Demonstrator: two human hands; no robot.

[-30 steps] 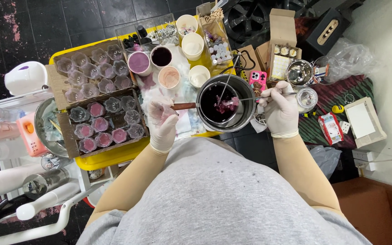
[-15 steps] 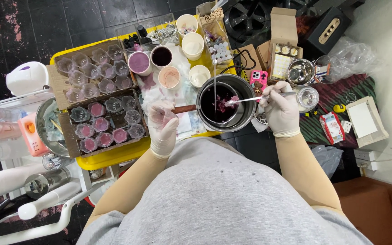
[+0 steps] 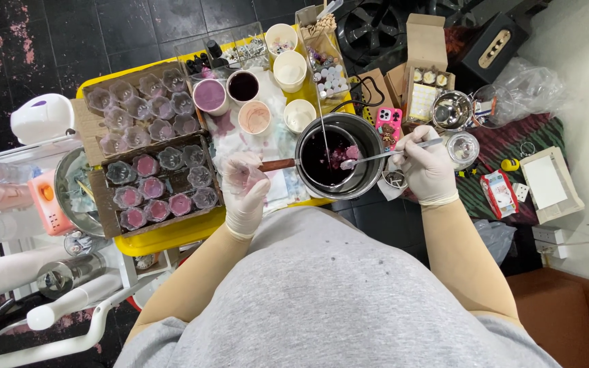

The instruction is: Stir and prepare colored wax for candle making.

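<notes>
While your gloved left hand closes around the wooden handle of the metal pot, your gloved right hand pinches the long stem of a metal spoon whose bowl reaches in over the pot. You have the pot at the right edge of the yellow tray, straight in front of your body, and it holds dark purple liquid with a paler pink lump near the spoon's tip. Just left of your left hand lie two cardboard trays of small moulds; the nearer one has several moulds filled pink, while the farther one looks mostly clear. Behind the pot you have a cluster of cups, some with purple, dark and peach contents, others pale. A pink phone lies just beyond the pot's far right rim, and a shiny steel bowl sits further right, near an open cardboard box.
</notes>
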